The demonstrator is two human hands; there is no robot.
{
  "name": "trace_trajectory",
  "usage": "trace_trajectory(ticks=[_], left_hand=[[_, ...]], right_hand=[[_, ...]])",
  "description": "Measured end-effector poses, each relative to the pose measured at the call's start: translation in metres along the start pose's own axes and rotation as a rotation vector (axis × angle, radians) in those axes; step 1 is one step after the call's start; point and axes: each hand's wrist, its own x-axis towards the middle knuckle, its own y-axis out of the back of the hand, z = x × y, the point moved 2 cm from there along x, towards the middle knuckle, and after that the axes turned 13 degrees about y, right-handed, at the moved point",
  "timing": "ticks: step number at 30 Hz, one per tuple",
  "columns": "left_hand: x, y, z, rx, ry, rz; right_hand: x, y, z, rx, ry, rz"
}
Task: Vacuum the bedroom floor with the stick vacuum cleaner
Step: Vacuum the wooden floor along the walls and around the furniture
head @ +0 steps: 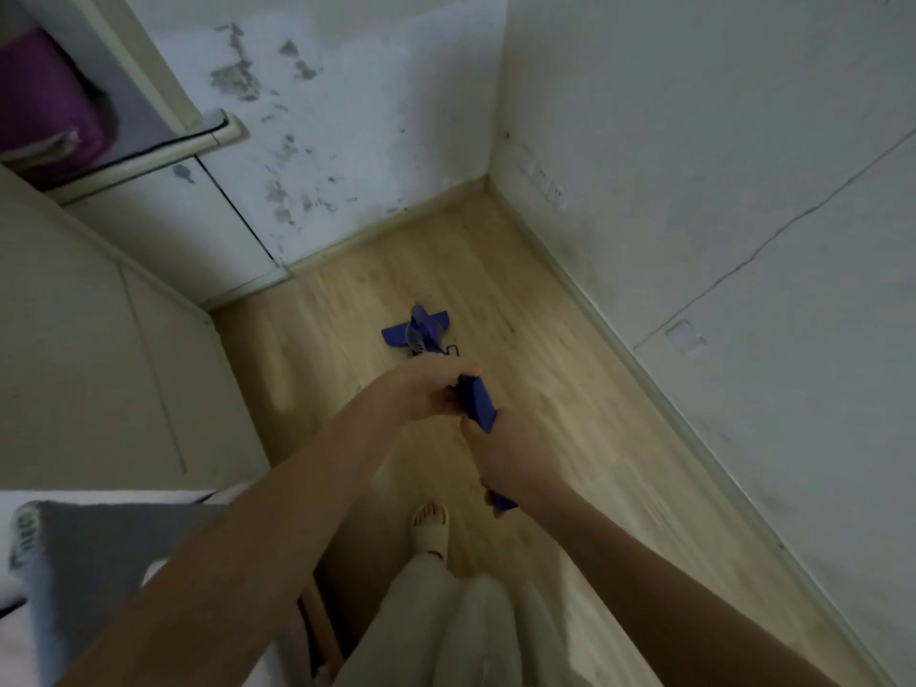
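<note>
Both hands grasp the blue stick vacuum cleaner (477, 404) near the room corner.
Left hand (436, 394) grips the handle top, right hand (500, 458) lower; the head (416, 329) lies on the wooden floor (570, 414), between white cupboard (99, 364) and stained walls (347, 116).

The left hand (436, 394) grips the stick vacuum cleaner (478, 404) just ahead of the right hand (500, 458), which holds the handle behind it. Beyond both sets of fingers, the vacuum's floor head (396, 334) rests on the floor (570, 389). Left of the fingers stands a cabinet (99, 339); right, a wall (743, 190). Below the hands is 1 slippered foot (430, 530).
</note>
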Motion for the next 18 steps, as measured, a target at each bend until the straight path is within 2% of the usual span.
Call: trace_trajectory(ticks=[12, 18], left_hand=[[0.039, 0.072, 0.077, -0.034, -0.023, 0.0], [0.062, 0.095, 0.107, -0.079, -0.035, -0.018]], right_hand=[[0.117, -0.015, -0.044, 0.038, -0.05, 0.039], [0.163, -0.012, -0.053, -0.038, 0.013, 0.058]])
